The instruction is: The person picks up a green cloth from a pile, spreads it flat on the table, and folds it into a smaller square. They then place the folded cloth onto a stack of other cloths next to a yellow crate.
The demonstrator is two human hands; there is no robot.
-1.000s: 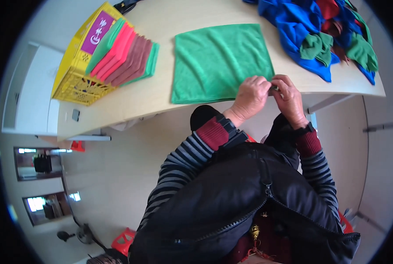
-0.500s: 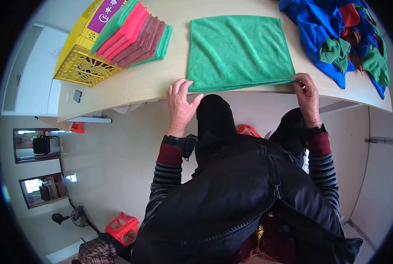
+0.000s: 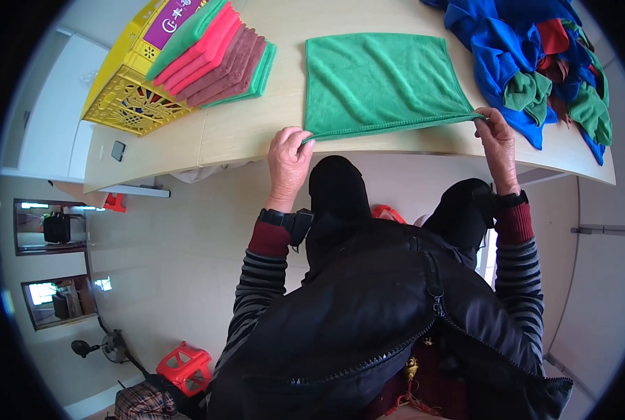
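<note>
A green towel (image 3: 382, 84) lies on the light wooden table, its near edge drawn into a straight line between my hands. My left hand (image 3: 289, 159) pinches the near left corner. At the near right corner, my right hand (image 3: 496, 140) grips the cloth between thumb and fingers. The far part of the towel rests flat with soft ripples, and the near edge looks slightly raised at the right. Folded towels (image 3: 218, 66) in green, red and brown stand in a leaning stack to the left.
Behind the stack is a yellow plastic crate (image 3: 127, 105). A small dark phone-like object (image 3: 118, 150) lies near the table's left end. Loose blue, green and red cloths (image 3: 494, 63) are heaped at the right. A red stool (image 3: 184, 367) stands on the floor at lower left.
My left hand has closed on the near left corner, where its fingers were spread before. My right hand has shifted slightly right with its corner, and the near edge is pulled tighter.
</note>
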